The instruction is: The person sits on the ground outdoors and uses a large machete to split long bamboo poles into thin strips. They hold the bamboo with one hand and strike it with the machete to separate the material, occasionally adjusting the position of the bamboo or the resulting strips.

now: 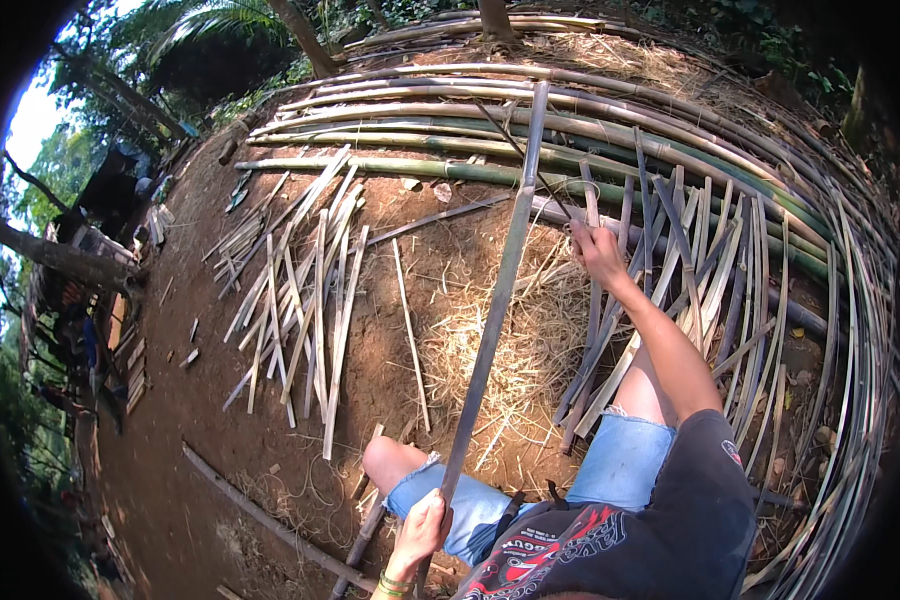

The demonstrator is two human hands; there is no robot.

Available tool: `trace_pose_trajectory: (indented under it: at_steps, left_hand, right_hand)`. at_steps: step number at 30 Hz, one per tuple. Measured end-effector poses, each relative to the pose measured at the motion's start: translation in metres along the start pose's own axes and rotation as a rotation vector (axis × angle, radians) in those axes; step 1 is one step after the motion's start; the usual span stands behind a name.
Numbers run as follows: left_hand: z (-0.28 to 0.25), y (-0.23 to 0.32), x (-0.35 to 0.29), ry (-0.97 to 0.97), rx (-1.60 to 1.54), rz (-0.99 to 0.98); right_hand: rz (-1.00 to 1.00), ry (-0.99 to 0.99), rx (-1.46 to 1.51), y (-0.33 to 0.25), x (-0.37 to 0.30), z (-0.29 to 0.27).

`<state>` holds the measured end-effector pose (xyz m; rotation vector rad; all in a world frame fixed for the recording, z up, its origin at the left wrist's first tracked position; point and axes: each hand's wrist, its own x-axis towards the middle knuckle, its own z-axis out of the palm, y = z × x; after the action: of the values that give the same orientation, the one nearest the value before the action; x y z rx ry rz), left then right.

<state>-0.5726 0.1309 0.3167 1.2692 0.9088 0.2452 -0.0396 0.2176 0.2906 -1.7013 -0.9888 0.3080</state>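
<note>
My left hand (422,525), at the lower middle near my knee, is closed round the near end of a long bamboo strip (497,300). The strip slants up and away from me, its far end over the stacked poles. My right hand (598,252) is closed on a long, narrow, dark knife (500,128), seen nearly edge-on. This blade reaches up and left from the fist and crosses the strip in its far part; whether they touch I cannot tell. Below them lies a heap of pale shavings (500,350).
Split bamboo slats (315,300) lie scattered on the brown soil at left. More slats (710,270) lean over the long bamboo poles (400,165) beyond. Thin bent strips (860,380) run along the right edge. A thin pole (270,522) lies at lower left.
</note>
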Motion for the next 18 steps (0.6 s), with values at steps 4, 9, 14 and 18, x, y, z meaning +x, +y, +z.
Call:
trace_pose_trajectory:
  at_steps: [4,9,14,18]
  left_hand:
    - [0.011,-0.004,0.012,0.13,0.106,0.192]
    - [0.011,-0.008,0.03,0.266,0.299,0.274]
    - [0.015,0.005,0.056,0.141,0.012,0.226]
    - [0.01,0.033,0.068,0.009,-0.033,-0.006]
  right_hand:
    - [0.306,-0.065,0.515,-0.017,-0.037,0.034]
    - [0.222,0.021,0.603,-0.025,-0.077,0.065]
    - [-0.213,-0.15,0.1,-0.037,-0.123,0.071]
    - [-0.707,-0.34,-0.179,-0.056,-0.149,0.065]
